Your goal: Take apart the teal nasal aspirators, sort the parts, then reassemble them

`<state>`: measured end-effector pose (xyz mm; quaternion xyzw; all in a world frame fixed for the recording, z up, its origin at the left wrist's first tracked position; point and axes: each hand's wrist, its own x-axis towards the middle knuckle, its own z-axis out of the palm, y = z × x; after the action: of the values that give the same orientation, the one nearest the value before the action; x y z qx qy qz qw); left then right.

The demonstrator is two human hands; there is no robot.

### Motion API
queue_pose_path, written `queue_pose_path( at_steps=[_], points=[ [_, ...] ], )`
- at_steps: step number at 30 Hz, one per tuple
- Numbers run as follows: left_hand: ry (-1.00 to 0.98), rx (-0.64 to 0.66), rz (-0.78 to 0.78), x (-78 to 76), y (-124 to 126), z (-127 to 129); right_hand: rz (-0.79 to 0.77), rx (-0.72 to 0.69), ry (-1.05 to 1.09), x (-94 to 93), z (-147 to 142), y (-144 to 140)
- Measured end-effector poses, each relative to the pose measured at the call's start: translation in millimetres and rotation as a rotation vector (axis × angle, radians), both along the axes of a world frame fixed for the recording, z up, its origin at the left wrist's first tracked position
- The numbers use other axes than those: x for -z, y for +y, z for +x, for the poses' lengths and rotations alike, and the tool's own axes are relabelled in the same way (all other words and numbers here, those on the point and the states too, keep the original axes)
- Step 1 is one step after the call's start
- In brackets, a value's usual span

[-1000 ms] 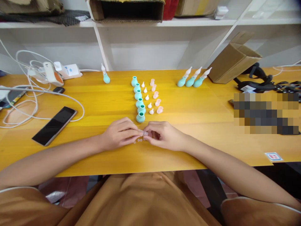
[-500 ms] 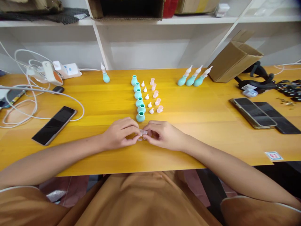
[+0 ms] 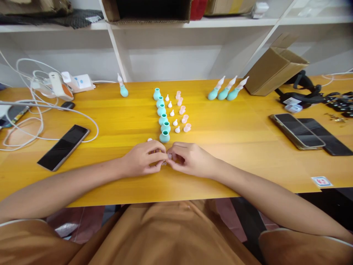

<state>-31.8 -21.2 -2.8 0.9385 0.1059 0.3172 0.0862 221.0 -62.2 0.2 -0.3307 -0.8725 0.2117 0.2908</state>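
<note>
Both hands (image 3: 165, 159) together, fingertips pinching a small clear piece (image 3: 166, 159) (barely visible), near table front edge (image 3: 154, 200), teal bulbs (image 3: 162, 114) just beyond.

Six teal bulbs (image 3: 161, 110) in a column, four assembled aspirators (image 3: 226, 90), three phones (image 3: 64, 146), one cardboard box (image 3: 275, 70).

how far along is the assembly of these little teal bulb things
Done: four assembled bulbs with tips, three at the back right, one at the back left. In hand: left hand and right hand pinch a small clear piece. Left: six open teal bulbs, with white tips and pink caps alongside.
</note>
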Motion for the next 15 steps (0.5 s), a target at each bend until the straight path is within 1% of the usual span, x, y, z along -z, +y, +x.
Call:
queue_pose_path(
  at_steps=[15],
  points=[
    [-0.020, -0.023, -0.074, 1.3, -1.1, -0.2, 0.029, 0.006, 0.014, 2.6, 0.2, 0.8]
  ],
)
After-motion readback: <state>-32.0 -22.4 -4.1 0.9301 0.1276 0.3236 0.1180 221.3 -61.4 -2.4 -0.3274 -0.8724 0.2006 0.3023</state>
